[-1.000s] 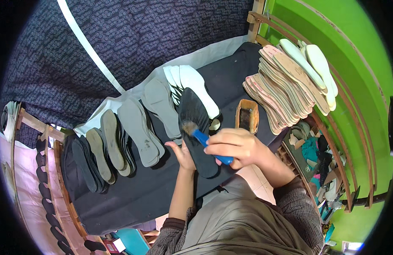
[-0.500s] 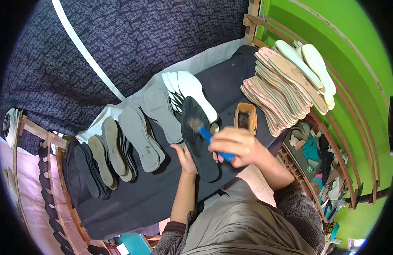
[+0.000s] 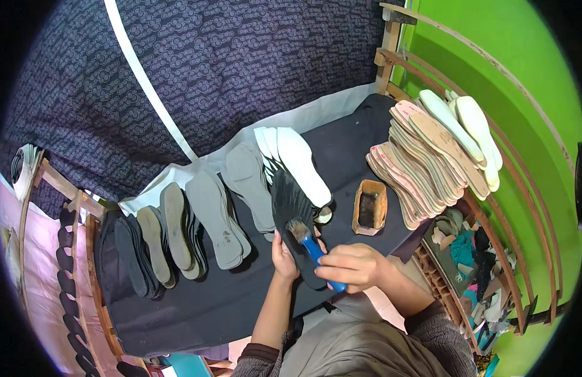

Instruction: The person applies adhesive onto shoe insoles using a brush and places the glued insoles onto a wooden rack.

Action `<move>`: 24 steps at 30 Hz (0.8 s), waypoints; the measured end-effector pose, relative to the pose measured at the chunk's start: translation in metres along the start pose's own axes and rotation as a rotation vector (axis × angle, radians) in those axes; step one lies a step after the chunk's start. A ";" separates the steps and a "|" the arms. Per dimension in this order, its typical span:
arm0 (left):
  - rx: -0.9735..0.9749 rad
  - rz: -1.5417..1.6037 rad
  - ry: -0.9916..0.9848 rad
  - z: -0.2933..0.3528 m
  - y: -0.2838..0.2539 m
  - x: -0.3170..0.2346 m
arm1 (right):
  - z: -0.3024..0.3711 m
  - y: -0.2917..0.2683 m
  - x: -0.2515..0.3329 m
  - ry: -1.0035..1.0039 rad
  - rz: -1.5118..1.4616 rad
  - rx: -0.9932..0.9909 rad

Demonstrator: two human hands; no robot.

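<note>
A black shoe sole point(image 3: 287, 195) is held up over the table by my left hand point(image 3: 283, 259), whose thumb lies along its left edge while its other fingers are mostly hidden underneath. My right hand point(image 3: 354, 267) is closed round the blue handle of a paintbrush point(image 3: 313, 247). The brush's bristles rest on the middle of the sole, which looks wet and streaked toward its far end. To the right of the sole stands a small open box point(image 3: 380, 213), brownish and stained, with dark residue inside.
Grey soles point(image 3: 215, 217), dark soles point(image 3: 132, 254) and white soles point(image 3: 298, 160) lie in a row on the black-covered table point(image 3: 196, 317). Tall stacks of beige soles point(image 3: 416, 166) fill the right end. Wooden rails point(image 3: 523, 157) and a shelf of scraps point(image 3: 470, 251) stand beyond.
The brush has moved from the sole's far part down to its middle. The whole view has shifted, so the table sits a little lower. Both hands keep their hold.
</note>
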State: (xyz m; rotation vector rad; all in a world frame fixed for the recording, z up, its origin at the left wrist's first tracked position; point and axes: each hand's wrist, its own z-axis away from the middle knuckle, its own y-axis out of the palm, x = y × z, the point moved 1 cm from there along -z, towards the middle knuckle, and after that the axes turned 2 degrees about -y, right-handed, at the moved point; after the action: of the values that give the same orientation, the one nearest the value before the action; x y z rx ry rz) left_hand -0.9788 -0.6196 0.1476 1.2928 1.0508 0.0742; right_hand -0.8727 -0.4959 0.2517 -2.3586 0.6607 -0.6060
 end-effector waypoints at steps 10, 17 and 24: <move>-0.036 -0.144 0.049 0.000 0.008 0.009 | 0.002 0.007 0.005 0.029 0.042 -0.108; 0.062 -0.062 0.004 0.001 0.006 0.004 | 0.018 -0.001 0.020 0.064 -0.129 -0.179; -0.042 -0.098 -0.043 0.002 0.004 0.006 | 0.016 0.003 0.021 0.120 0.026 -0.224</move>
State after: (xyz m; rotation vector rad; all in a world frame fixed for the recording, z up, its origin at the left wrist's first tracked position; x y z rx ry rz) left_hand -0.9724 -0.6162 0.1470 1.1983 1.0691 -0.0061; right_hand -0.8485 -0.5031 0.2438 -2.5293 0.8509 -0.6976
